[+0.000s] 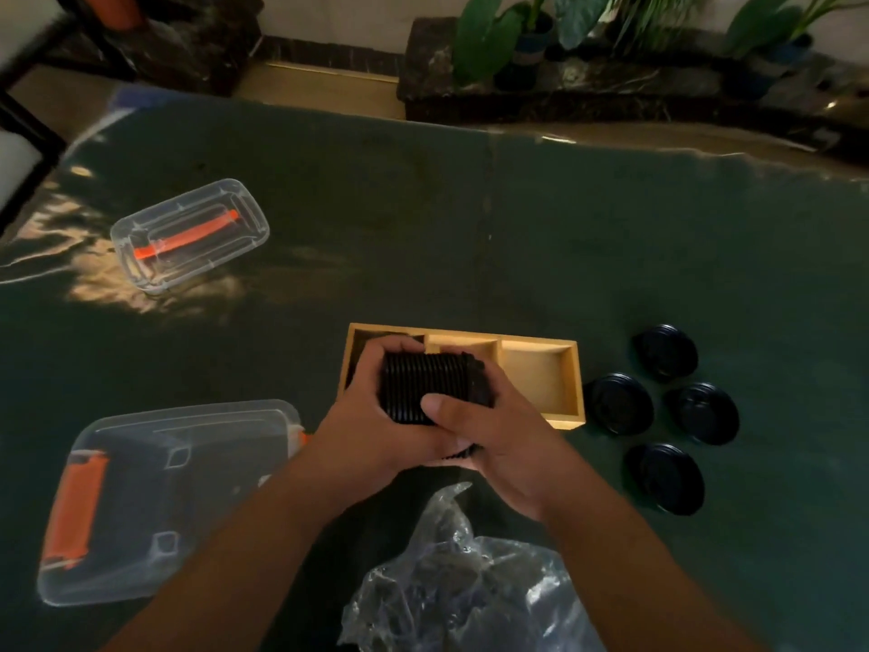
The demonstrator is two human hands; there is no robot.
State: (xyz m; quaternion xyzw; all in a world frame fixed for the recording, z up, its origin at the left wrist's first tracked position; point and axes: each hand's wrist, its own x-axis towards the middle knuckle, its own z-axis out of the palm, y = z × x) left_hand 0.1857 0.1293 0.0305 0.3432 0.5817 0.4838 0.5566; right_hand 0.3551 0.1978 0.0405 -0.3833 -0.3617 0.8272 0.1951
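Both my hands hold a stack of black round lids point(425, 385) lying on its side, just above the left end of a wooden three-compartment tray point(541, 343). My left hand point(371, 407) grips the stack's left end, fingers curled over the top. My right hand point(489, 430) grips its right end, thumb across the front. The tray's middle and right compartments are bare; the left one is mostly hidden behind my hands.
Several short stacks of black lids point(663, 402) sit right of the tray. A clear box with an orange latch point(155, 501) stands at front left, its clear lid point(188, 232) farther back. Crumpled clear plastic wrap point(470, 581) lies near me. The green table's far edge meets potted plants.
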